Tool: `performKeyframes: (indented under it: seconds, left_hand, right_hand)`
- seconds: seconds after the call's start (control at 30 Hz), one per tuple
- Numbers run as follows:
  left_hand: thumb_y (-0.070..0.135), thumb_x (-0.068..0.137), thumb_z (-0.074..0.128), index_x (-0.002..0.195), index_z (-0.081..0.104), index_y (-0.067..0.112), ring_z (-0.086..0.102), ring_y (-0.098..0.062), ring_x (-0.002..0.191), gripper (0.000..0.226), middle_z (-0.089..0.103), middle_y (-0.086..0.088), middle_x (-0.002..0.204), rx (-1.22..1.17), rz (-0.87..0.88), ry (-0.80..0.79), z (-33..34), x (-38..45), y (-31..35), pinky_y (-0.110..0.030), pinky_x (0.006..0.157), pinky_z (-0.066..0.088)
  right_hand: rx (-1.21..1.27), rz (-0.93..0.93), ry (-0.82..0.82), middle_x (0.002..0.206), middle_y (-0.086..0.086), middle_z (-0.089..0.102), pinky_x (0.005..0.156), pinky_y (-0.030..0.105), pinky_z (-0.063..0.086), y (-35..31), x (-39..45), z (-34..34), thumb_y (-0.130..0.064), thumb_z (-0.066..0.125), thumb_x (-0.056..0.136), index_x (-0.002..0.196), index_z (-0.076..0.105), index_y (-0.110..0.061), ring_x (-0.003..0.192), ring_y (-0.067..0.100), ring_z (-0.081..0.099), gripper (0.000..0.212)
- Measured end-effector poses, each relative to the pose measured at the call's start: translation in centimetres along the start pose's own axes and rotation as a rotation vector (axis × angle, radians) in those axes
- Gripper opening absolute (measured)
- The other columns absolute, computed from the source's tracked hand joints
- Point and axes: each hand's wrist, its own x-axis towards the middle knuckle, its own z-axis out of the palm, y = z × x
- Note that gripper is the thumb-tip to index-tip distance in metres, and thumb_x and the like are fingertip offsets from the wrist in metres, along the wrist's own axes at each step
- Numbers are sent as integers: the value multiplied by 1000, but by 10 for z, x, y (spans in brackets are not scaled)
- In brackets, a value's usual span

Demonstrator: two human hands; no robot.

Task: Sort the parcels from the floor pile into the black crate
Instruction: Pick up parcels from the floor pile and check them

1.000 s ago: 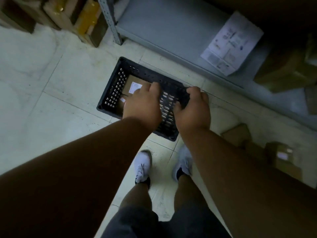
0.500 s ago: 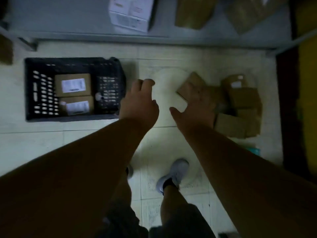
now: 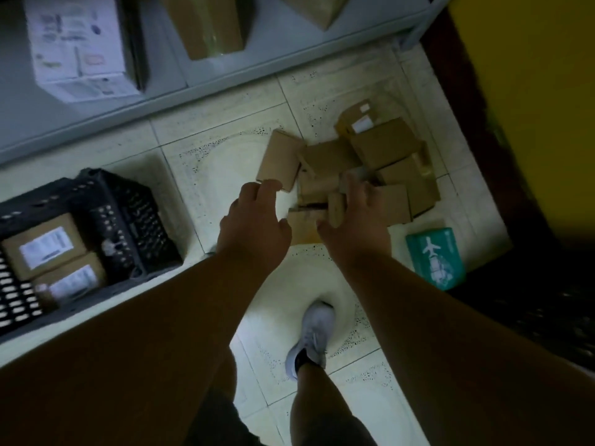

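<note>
The floor pile of several brown cardboard parcels (image 3: 383, 146) lies on the pale tiles at centre right. My left hand (image 3: 254, 220) hovers at the pile's near-left edge with loosely spread fingers and holds nothing. My right hand (image 3: 354, 217) reaches over the near parcels, thumb out, fingers straight. A small brown parcel (image 3: 302, 228) lies between the two hands. The black crate (image 3: 128, 207) stands on the floor at the left. Inside it are two brown parcels with white labels, one at the back (image 3: 45, 246) and one in front (image 3: 70, 281).
A grey metal shelf (image 3: 167, 69) runs along the top, carrying a white printed box (image 3: 77, 43) and brown boxes (image 3: 209, 24). A teal box with a plane print (image 3: 434, 257) lies right of the pile. A yellow wall (image 3: 531, 91) stands at the right. My shoe (image 3: 312, 336) is below the hands.
Both hands left the crate and moved right to the parcel pile. The view swung right, so the crate now sits at the left edge.
</note>
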Motion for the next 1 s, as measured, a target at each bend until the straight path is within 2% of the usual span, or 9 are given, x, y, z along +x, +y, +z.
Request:
performKeyframes:
  seconds: [0.27, 0.5, 0.63, 0.8, 0.87, 0.93, 1.0]
  left_hand:
    - [25, 84, 65, 138, 36, 20, 52, -30, 109, 61, 43, -9, 133, 112, 75, -121, -37, 65, -31, -49, 87, 48]
    - [32, 83, 67, 139, 32, 24, 50, -29, 114, 67, 40, -9, 136, 245, 165, -181, -47, 113, -34, -45, 87, 47]
    - [31, 82, 70, 136, 35, 21, 51, -31, 113, 65, 43, -10, 131, 219, 161, -199, -11, 133, -16, -47, 88, 48]
    - [30, 82, 68, 137, 34, 20, 52, -32, 112, 65, 46, -11, 129, 215, 182, -255, 68, 162, -2, -49, 89, 48]
    - [30, 82, 69, 139, 34, 20, 53, -32, 113, 67, 48, -11, 129, 212, 187, -295, 109, 172, 4, -50, 90, 48]
    - [32, 82, 68, 138, 36, 21, 54, -32, 112, 65, 50, -10, 127, 167, 204, -357, 152, 184, 10, -51, 90, 49]
    - [31, 84, 66, 138, 38, 21, 55, -31, 111, 61, 52, -8, 125, 132, 223, -396, 195, 196, 17, -49, 89, 49]
  right_hand:
    - [36, 158, -23, 160, 4, 17, 102, 55, 46, -45, 32, 27, -36, 74, 81, 147, 18, -37, 138, 32, 39, 87]
    - [179, 201, 14, 156, 7, 26, 98, 48, 51, -67, 74, 39, -33, 77, 78, 149, 26, -26, 130, 30, 47, 87]
    - [212, 224, 5, 154, 6, 28, 92, 33, 47, -36, 100, 53, -29, 77, 79, 149, 25, -29, 129, 27, 47, 87]
    - [361, 366, 23, 139, 6, 41, 79, 27, 44, 30, 137, 84, -27, 77, 78, 144, 35, -31, 116, 24, 53, 78]
    - [392, 426, 40, 135, 4, 43, 79, 29, 47, 66, 148, 99, -28, 75, 78, 140, 37, -31, 113, 23, 54, 72]
    - [388, 476, 26, 141, 1, 40, 87, 33, 47, 105, 159, 114, -31, 74, 78, 143, 34, -32, 117, 22, 52, 76]
    - [374, 511, 15, 148, 0, 36, 88, 30, 42, 141, 170, 128, -32, 73, 79, 146, 30, -32, 123, 23, 51, 79]
